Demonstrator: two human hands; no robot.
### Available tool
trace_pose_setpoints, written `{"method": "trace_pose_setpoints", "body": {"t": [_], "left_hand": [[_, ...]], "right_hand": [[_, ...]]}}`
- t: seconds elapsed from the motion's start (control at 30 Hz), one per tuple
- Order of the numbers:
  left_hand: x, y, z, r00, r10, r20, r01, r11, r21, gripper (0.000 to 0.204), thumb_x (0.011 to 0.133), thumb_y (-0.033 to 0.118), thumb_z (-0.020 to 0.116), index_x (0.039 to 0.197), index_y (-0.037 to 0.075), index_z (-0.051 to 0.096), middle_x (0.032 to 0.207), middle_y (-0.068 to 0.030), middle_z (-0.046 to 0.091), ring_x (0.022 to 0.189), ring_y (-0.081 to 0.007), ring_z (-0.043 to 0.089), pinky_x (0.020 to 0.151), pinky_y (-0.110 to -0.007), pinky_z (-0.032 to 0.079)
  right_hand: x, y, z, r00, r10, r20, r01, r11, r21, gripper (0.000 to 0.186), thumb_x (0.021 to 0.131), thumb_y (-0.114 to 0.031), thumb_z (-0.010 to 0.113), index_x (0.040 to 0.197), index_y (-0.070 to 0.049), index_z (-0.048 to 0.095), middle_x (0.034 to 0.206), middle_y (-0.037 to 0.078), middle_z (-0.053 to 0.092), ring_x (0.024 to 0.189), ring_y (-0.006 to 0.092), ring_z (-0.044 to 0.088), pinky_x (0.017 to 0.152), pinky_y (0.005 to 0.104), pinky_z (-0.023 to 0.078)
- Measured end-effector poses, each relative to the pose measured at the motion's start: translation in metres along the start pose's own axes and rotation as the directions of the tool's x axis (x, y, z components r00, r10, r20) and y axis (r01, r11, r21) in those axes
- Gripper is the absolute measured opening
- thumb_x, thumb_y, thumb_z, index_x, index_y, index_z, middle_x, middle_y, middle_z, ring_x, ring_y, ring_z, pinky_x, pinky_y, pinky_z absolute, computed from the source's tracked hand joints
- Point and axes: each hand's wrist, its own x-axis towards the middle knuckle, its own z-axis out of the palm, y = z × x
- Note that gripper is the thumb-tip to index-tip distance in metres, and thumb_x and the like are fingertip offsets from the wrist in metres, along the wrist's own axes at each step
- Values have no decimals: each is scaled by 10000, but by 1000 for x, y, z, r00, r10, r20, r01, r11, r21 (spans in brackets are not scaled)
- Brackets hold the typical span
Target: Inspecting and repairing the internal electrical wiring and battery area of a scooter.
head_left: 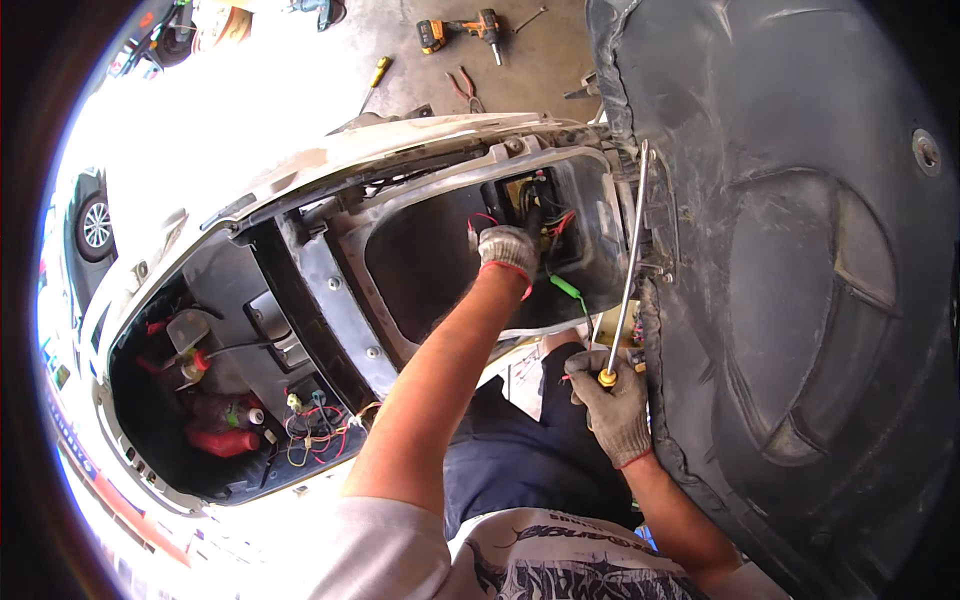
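Note:
My gloved left hand (505, 250) reaches into the scooter's open under-seat compartment (410, 280), its fingers bent beside red and black wires (565, 220) in a rectangular opening; what they hold is hidden. A green cylindrical piece (564, 286) on a thin wire lies just right of that hand. My gloved right hand (613, 405), lower at the right, grips a long screwdriver (629, 270) by its yellow end, the shaft pointing up along the raised seat's edge. The seat (800, 120), with its dark underside showing, fills the right side.
A storage bay (225, 290) at left holds red bottles (220, 440) and loose wires (315, 425). On the floor (545, 70) beyond lie a cordless drill (460, 33), pliers (465, 90), a screwdriver (378, 75) and a wrench (530, 18). A car wheel (95, 225) shows at far left.

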Motion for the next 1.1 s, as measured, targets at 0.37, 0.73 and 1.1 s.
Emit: {"method": "trace_pose_setpoints", "body": {"t": [0.37, 0.73, 1.1], "left_hand": [[-9, -8, -11, 971, 218, -99, -209, 974, 90, 594, 941, 148, 366, 1498, 234, 179, 1173, -225, 613, 1030, -342, 639, 848, -457, 500], [27, -14, 18, 918, 308, -251, -291, 951, 101, 599, 915, 229, 449, 1479, 212, 247, 1181, -230, 606, 1065, -328, 626, 868, -444, 495], [-57, -53, 21, 907, 71, -415, -254, 879, -403, 468, 888, 293, 525, 1324, 130, 472, 931, -228, 659, 887, -375, 643, 763, -473, 512]], "right_hand": [[-1, 5, 0, 1000, 13, 22, -13, 1000, 19, 65, 845, -65, 660, 901, -44, 633, 714, 12, 591, 586, 60, 535, 501, 184, 401], [3, 8, -1, 1000, 15, 16, -15, 1000, 17, 56, 844, -62, 667, 883, -33, 640, 710, 14, 588, 589, 74, 538, 533, 202, 428], [4, 6, -2, 1000, 26, -12, -26, 1000, -11, 40, 865, -30, 632, 903, -17, 632, 785, -12, 599, 652, 53, 527, 601, 210, 461]]}}
